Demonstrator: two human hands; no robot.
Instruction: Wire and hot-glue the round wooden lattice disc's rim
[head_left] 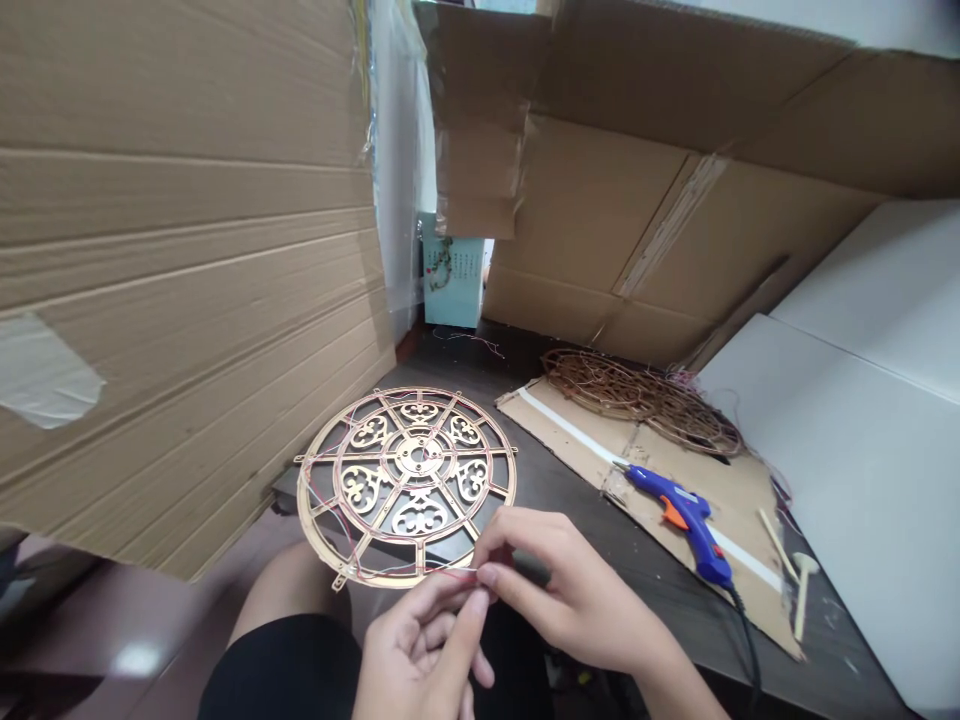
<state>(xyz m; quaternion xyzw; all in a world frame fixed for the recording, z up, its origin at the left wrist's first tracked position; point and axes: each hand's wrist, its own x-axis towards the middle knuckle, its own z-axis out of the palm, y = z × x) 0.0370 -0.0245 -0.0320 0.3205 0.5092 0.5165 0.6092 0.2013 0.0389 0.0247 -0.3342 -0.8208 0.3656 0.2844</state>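
Observation:
A round openwork wooden panel (315,545) lies on the dark table, its near edge jutting past the tabletop toward my lap. Thin red and white wires (456,572) run along its rings and spokes and lead to my fingertips at the near rim. My left hand (431,635) is closed, thumb and forefinger pinching the wires from below. From the right, my right hand (551,575) pinches the same wires, its fingertips meeting those of the left. The wire ends are hidden between the fingers.
On a cardboard sheet (559,455) to the right lie a blue glue gun (679,515) with a black cord, small wooden sticks (802,597), and stacked brown openwork discs (637,400). A light-blue box (454,285) stands behind. Cardboard walls (187,250) enclose the table.

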